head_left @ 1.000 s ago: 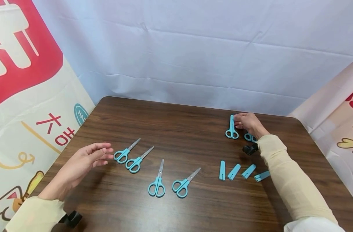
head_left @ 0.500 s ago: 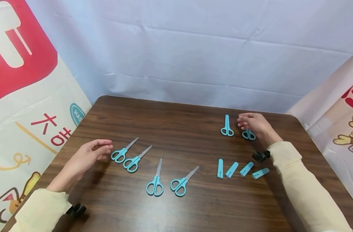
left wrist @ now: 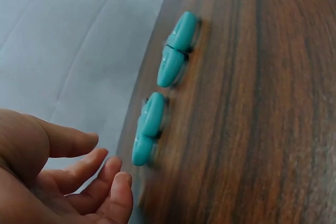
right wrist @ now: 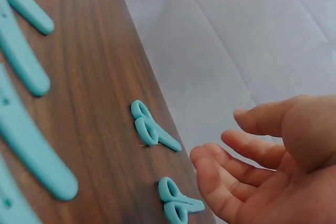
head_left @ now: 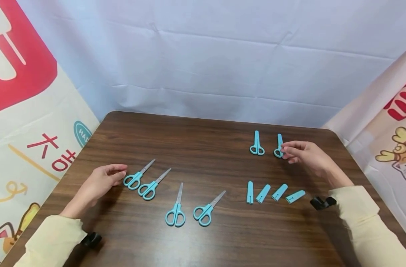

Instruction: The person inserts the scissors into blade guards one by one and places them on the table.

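Observation:
My left hand [head_left: 101, 181] hovers by the handles of the leftmost bare-bladed scissors [head_left: 138, 175], fingers relaxed and holding nothing. In the left wrist view a gap shows between its fingertips and the teal handles [left wrist: 152, 114]. At the back right lie two pairs of scissors with their blades in teal covers, a left pair [head_left: 257, 139] and a right pair [head_left: 280, 140]. My right hand [head_left: 309, 157] is over the right pair's handles and partly hides them in the head view. The right wrist view shows its loosely bent fingers holding nothing.
More bare-bladed scissors [head_left: 152, 184] lie across the left and middle of the brown table [head_left: 216, 163]. Several loose teal blade covers [head_left: 250, 192] lie in a row right of centre. White cloth [head_left: 203, 66] hangs behind the table's far edge.
My right hand has drawn back rightward and nearer from beside the covered scissors, uncovering more of the right pair. My left hand stays by the leftmost scissors. The head view has shifted slightly.

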Motion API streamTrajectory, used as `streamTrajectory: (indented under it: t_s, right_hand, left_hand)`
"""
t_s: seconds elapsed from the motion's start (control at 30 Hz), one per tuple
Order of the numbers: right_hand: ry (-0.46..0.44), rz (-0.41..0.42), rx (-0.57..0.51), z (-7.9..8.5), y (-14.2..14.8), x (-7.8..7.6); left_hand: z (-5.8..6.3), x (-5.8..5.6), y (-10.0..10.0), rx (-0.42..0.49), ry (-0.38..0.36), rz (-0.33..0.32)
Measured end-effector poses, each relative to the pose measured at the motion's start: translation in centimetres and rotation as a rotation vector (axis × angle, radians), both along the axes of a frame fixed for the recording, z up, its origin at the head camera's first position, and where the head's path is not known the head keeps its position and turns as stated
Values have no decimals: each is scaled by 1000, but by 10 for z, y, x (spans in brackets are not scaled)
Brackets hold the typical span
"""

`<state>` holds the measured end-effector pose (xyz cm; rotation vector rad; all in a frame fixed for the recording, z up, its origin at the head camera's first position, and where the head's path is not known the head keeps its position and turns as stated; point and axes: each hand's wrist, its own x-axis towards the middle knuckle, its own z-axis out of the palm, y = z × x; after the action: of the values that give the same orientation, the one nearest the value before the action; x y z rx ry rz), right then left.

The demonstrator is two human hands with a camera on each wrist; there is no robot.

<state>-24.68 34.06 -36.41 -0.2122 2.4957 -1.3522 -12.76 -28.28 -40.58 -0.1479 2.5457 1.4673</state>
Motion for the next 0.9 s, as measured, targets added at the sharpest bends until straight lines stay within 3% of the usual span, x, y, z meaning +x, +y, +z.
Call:
streamTrajectory:
  t_s: [0.27,0.5,0.7,0.9]
  right_hand:
    - [57,55,111,0,9,40]
    - [97,77,232,-6,12,65]
    - [143,33,419,-9,13,84]
    - [102,-28,618,-13,16,96]
  left_hand:
    - [-5,-4,4,-127,42,-19]
    - [-5,-5,10,-213,54,-54]
    - [-7,-6,15,-273,60,-81]
    - [-10,-6,20,-335,104,-98]
